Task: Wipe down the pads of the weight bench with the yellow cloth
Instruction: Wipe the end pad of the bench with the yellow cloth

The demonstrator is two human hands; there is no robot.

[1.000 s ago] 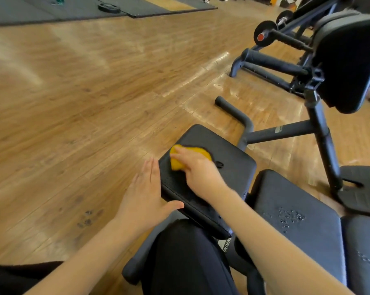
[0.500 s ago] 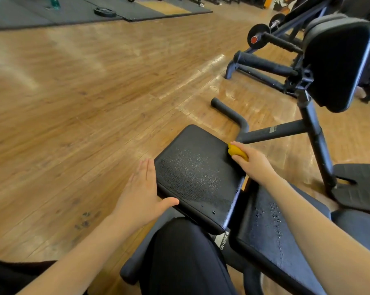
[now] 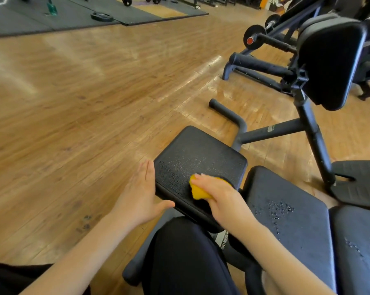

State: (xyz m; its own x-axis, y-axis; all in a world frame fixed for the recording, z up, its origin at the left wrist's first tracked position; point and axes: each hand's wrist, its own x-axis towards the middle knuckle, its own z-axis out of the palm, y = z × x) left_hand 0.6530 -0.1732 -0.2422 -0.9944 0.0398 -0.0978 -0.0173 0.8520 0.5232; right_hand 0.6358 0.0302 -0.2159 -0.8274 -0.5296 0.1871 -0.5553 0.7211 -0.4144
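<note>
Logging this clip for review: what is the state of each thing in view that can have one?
yellow cloth: bunched, pressed on the small pad under the right hand.
right hand: closed over the cloth.
left hand: open, flat against the small pad's left edge.
small pad: speckled with damp dots on its near left part.
middle pad: droplets on it, not yet wiped.
right pad: droplets on it too.
</note>
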